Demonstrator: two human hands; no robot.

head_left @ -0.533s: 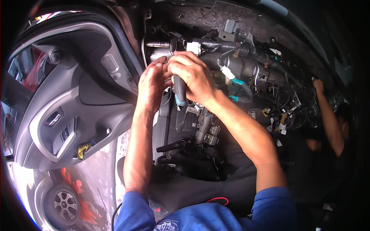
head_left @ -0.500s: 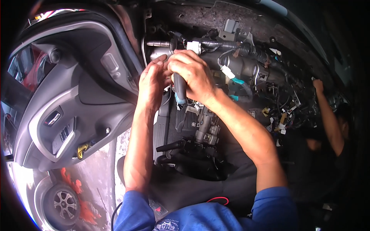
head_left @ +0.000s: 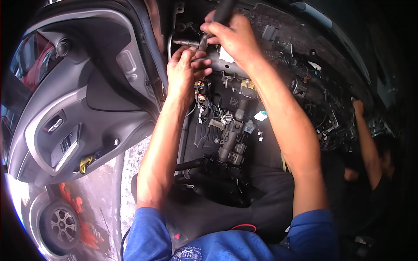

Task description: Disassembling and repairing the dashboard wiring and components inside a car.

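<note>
A ratchet wrench with a dark handle (head_left: 224,12) and a metal head (head_left: 203,42) is at the upper middle. From its head, a metal socket extension (head_left: 185,42) points left toward the car body by the door opening. My right hand (head_left: 235,37) is closed round the ratchet, whose handle points up and away from me. Just below the extension, my left hand (head_left: 185,69) has its fingers apart, with the thumb side close to or touching the extension. A dark metal crossbar (head_left: 235,68) runs behind both hands, and a white connector (head_left: 226,55) is partly hidden by my right hand.
An open car door (head_left: 82,104) stands at the left. A bare steering column (head_left: 233,143) lies below my hands, beside loose wiring (head_left: 201,98). Further wiring (head_left: 333,128) hangs at the right, where another person's arm (head_left: 368,143) reaches in.
The ratchet handle has swung from pointing down toward me to pointing up and away. My right hand has moved up with it, and my left hand's fingers have spread under the extension.
</note>
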